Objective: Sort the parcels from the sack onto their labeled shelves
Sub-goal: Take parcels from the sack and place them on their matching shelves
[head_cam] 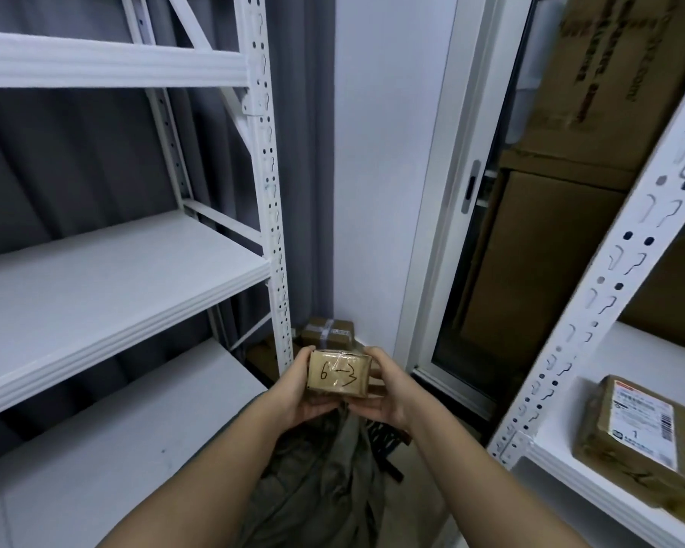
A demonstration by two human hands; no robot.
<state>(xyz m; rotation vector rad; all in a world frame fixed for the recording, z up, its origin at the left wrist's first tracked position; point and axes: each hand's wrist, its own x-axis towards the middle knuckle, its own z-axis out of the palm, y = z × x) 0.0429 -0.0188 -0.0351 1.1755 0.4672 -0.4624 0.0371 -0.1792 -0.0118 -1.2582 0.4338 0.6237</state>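
A small brown cardboard parcel (339, 372), taped and marked "6-3" in black pen, is held up in front of me. My left hand (299, 389) grips its left side and my right hand (386, 387) grips its right side, fingers curled round the edges. Below my hands lies the grey-green sack (321, 480) on the floor, crumpled and partly hidden by my forearms. White metal shelves (107, 286) stand on the left with bare boards.
Another taped brown parcel (327, 334) sits on the floor in the corner. The right shelf unit (594, 310) holds a labelled parcel (637, 429). Large cardboard boxes (546, 247) are stacked behind a white-framed sliding door (432, 231). A grey curtain hangs behind the left shelves.
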